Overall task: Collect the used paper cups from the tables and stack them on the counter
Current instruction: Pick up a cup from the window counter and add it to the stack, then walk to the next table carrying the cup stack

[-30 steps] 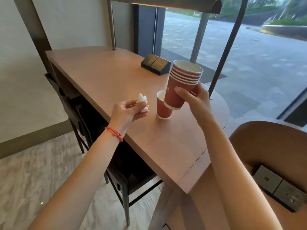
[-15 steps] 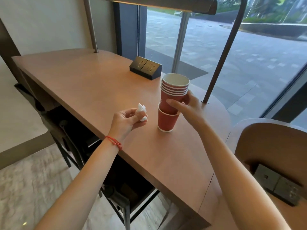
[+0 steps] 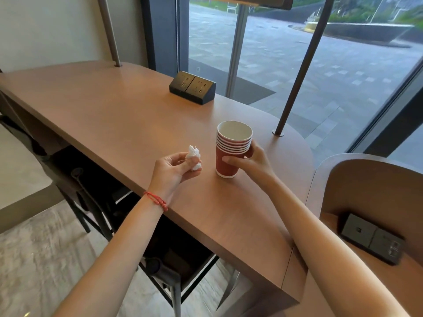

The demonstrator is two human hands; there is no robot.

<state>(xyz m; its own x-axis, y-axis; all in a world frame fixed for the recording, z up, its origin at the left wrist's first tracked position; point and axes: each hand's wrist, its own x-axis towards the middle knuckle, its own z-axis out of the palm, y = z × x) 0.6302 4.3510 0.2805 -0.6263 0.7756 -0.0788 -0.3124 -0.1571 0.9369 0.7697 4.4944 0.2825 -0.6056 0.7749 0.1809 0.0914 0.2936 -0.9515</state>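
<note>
The right hand (image 3: 253, 164) gripped the nested stack of red paper cups (image 3: 231, 152) standing on the brown wooden worktop (image 3: 119, 110); the left hand (image 3: 174, 170) pinched a crumpled white tissue (image 3: 194, 156) beside it

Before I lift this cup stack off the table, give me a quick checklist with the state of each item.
1. Right hand wrapped around the cup stack: ok.
2. Cups nested evenly, rims level: ok.
3. Stack upright, bottom cup resting on the table: ok.
4. Left hand free to help: not ok, it pinches a crumpled tissue.
5. Top cup empty: ok, white inside with no liquid seen.
6. Lower cups empty: cannot tell, hidden inside the stack.
</note>
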